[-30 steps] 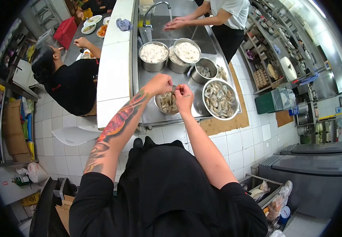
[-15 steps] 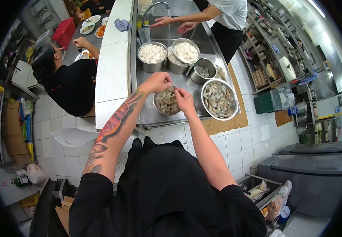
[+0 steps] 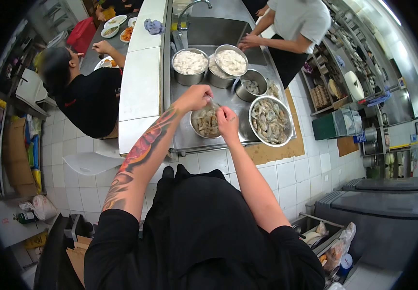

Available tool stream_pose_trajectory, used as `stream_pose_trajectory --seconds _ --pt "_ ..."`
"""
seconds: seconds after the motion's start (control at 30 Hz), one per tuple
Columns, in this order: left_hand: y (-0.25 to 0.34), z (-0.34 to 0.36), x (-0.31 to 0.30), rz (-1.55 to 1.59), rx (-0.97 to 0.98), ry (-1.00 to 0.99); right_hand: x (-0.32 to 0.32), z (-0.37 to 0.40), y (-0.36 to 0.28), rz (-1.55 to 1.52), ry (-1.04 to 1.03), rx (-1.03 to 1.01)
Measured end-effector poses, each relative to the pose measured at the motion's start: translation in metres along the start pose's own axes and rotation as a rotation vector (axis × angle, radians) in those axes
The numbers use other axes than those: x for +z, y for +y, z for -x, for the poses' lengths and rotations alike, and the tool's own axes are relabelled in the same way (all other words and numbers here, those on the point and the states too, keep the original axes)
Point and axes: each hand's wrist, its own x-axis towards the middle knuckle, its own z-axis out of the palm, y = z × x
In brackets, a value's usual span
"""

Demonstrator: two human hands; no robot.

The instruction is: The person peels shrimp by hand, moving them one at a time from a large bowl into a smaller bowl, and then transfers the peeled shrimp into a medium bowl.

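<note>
My left hand and my right hand meet above a metal bowl of shrimp pieces or shells at the sink counter's near edge. Both are closed in a pinch on a small, pale grey shrimp between them. To the right, a wide bowl holds whole grey shrimp. Behind it a metal pot contains a few grey shrimp. Farther back stand a pot and a tilted bowl, each filled with whitish pieces, the bowl resting on another pot.
A co-worker in a white shirt stands at the sink's far right side. Beyond the white tiled ledge, a seated person in black is beside plates of food. The faucet rises at the back; a crumpled cloth lies on the ledge.
The co-worker's hands have left the faucet area and moved right to the sink's edge. Water no longer shows under the faucet. My hands remain over the bowl, with the small shrimp now visible between them.
</note>
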Motion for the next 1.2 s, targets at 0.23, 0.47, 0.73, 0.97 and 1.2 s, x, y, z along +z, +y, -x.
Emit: stream_pose_trajectory --seconds 0.23,0.47,0.73,0.97,1.2 --pt "0.005 0.002 -0.006 0.034 0.037 -0.064 -0.001 -0.001 0.037 0.560 0.030 -0.442" --pt "0.017 0.001 -0.005 0.067 -0.050 -0.248 0.000 -0.007 0.003 -0.447 -0.171 0.237" --pt "0.004 0.001 -0.002 -0.081 0.028 -0.126 -0.075 -0.052 -0.002 -0.741 -0.095 0.259" --pt "0.007 0.000 -0.002 -0.106 0.016 -0.158 -0.077 -0.040 0.026 -0.544 -0.034 0.321" --pt "0.007 0.004 -0.002 -0.168 0.042 -0.153 -0.057 -0.006 0.058 -0.058 -0.138 0.274"
